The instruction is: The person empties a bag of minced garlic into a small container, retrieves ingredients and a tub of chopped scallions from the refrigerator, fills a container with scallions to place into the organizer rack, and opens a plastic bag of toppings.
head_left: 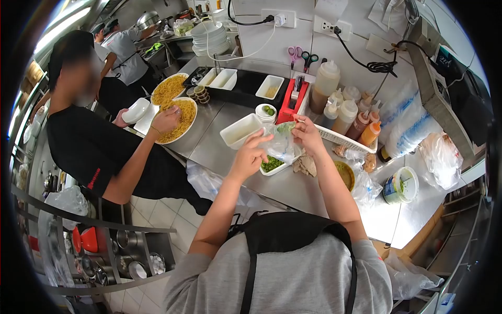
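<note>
A small clear plastic bag with something green in its upper part hangs over the counter. My right hand pinches the bag's top corner. At its other side is my left hand, fingers apart and partly bent, the fingertips close to the plastic; whether they touch it I cannot tell. Below the bag stands a white container of chopped green herbs, partly hidden by it. A white rectangular tub sits just beyond my left hand. Crumpled brownish scraps lie beneath my right wrist.
A co-worker at left has one hand in a noodle plate. Sauce bottles fill a white basket by a red tape dispenser. A round bowl and clear bucket stand right.
</note>
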### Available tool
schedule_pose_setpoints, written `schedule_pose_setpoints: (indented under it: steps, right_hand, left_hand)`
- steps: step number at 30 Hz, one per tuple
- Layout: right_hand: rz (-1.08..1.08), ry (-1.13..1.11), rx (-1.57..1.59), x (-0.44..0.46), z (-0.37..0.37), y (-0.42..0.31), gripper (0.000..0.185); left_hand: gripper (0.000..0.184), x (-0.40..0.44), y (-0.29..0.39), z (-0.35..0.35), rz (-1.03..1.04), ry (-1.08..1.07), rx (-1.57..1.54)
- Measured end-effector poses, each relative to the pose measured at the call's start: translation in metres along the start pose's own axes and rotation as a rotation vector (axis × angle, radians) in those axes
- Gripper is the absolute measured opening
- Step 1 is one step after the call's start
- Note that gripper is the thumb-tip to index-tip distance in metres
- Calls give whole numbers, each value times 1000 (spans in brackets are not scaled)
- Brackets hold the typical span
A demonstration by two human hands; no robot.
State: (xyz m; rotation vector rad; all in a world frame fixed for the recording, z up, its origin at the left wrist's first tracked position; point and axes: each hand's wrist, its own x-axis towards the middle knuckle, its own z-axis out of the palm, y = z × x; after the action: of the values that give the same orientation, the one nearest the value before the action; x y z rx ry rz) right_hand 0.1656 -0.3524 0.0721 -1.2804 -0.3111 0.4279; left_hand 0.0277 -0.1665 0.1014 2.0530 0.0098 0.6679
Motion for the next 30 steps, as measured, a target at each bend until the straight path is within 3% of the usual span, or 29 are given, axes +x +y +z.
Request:
schedule_pose_setpoints:
  steps: [8, 13, 19, 26, 30]
  right_hand:
    - [-119, -5, -124, -3, 3, -2, 27]
    - [-247, -127, -238, -2, 0, 0, 24]
    - [-252, -191, -247, -8, -1, -13, 24]
    - [-330, -393, -372, -3, -8, -4, 22]
    - [-221, -399, -258, -11, 4, -13, 16]
  left_hand:
    - [12, -12, -9, 20, 22, 132, 10]
    - [11, -8, -21, 24, 14, 185, -4]
    - [10, -38, -60, 32, 148, 210, -281]
    - [10, -59, -39, 19, 193, 148, -34]
    - [8, -61, -28, 14, 244, 194, 45]
